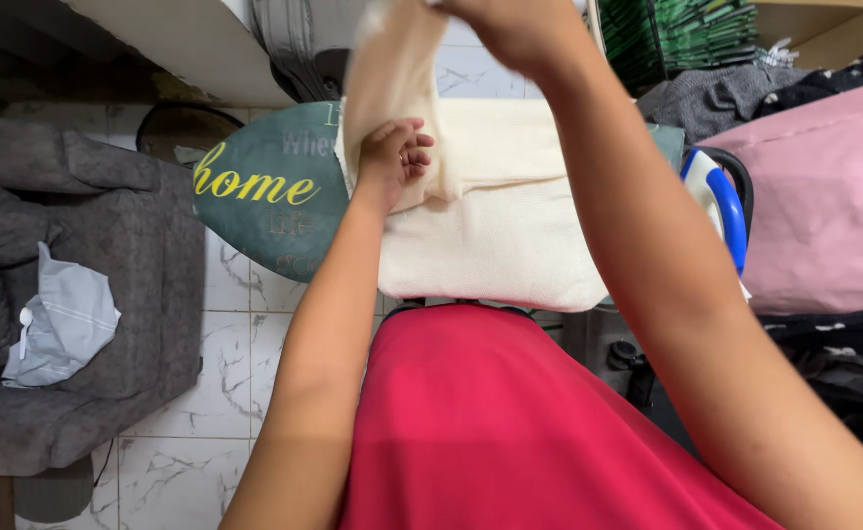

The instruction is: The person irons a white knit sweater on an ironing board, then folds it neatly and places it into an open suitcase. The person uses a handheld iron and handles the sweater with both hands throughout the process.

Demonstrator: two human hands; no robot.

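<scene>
Head view: the cream towel (490,236) lay across the ironing board (265,196). The left hand (397,157) pinched its near fold with fingers curled. The right hand (515,29) gripped a raised corner of the towel above. A blue-handled iron (721,201) stood just right of the towel

Garment: plain red top (510,422), smooth cloth without print, filling the frame from 5 to 7 o'clock.
Arms: 2, both bare with no sleeves showing.
Left hand (392,157): bare, no ring or band seen.
Right hand (515,29): bare, blurred, cut off at 12 o'clock.
</scene>
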